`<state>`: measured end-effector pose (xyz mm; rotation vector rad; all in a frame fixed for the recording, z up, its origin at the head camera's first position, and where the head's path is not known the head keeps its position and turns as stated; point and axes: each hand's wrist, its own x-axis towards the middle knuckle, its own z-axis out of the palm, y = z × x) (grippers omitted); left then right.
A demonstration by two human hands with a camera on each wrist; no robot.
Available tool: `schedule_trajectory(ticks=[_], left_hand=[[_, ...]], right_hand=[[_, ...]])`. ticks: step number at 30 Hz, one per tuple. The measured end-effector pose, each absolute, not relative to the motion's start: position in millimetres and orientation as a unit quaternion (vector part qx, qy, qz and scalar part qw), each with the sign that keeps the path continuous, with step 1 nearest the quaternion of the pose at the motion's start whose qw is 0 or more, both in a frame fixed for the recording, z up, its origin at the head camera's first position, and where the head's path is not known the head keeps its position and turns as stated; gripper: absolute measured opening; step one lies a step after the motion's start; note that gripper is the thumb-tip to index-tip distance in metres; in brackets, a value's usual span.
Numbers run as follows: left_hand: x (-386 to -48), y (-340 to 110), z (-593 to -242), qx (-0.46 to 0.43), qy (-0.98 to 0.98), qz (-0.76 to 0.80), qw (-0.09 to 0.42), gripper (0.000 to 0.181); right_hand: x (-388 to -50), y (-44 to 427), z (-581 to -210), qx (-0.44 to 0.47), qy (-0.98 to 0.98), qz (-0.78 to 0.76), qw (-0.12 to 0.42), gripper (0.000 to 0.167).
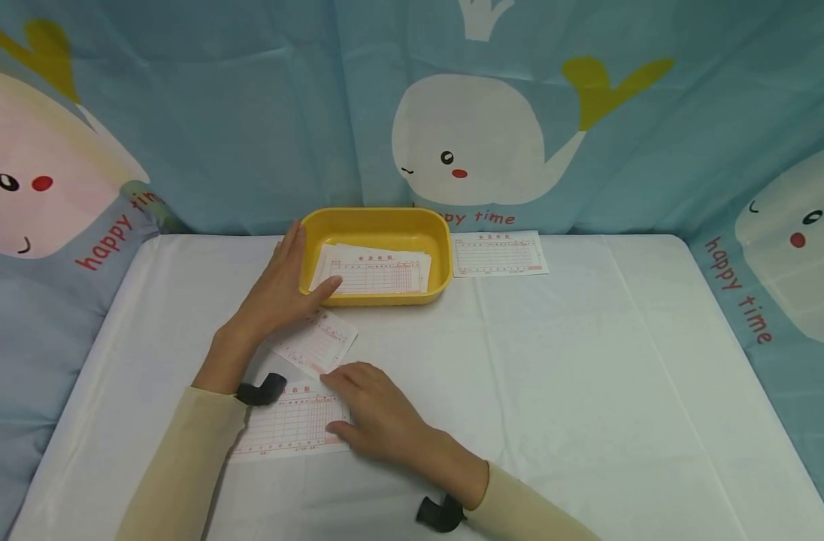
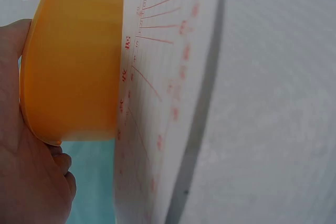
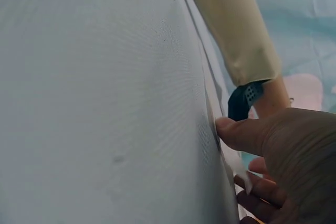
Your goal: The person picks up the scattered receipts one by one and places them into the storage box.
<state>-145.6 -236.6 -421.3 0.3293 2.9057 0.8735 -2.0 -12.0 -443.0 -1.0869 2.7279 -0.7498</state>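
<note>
In the head view my left hand (image 1: pixel 273 289) holds the left end of a yellow tray (image 1: pixel 385 299), thumb over the front rim and fingers along the outer side. Several printed paper slips (image 1: pixel 378 274) lie in the tray. Under and beside that hand a tilted slip (image 1: pixel 320 342) lies on the cloth; a lower slip (image 1: pixel 290 424) is partly covered by the left wrist. My right hand (image 1: pixel 388 413) touches the tilted slip's lower corner with its fingertips, its thumb apart at the lower slip's right edge. The right wrist view shows this thumb (image 3: pixel 241 134) against paper.
Another printed slip (image 1: pixel 500 254) lies flat just right of the tray. A white cloth (image 1: pixel 588 391) covers the table. Behind it and at both sides hangs a blue curtain (image 1: pixel 263 113) with whale pictures. Each wrist wears a black device (image 1: pixel 263 391).
</note>
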Motion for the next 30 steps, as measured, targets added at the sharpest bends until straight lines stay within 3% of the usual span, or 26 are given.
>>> schedule_trajectory(ticks=[9, 23, 30], left_hand=[[-146.6, -236.3, -421.3, 0.107, 0.951, 0.285, 0.044, 0.111], [-145.3, -235.2, -419.6, 0.101, 0.952, 0.284, 0.048, 0.111], [-146.1, -234.6, -420.0, 0.103, 0.953, 0.282, 0.044, 0.111]], right_hand=[[-0.3, -13.3, -445.2, -0.375, 0.889, -0.261, 0.034, 0.055], [-2.5, -11.0, -445.2, -0.374, 0.853, -0.359, 0.067, 0.038], [-9.1, -3.6, -437.4, -0.328, 0.841, -0.413, 0.121, 0.028]])
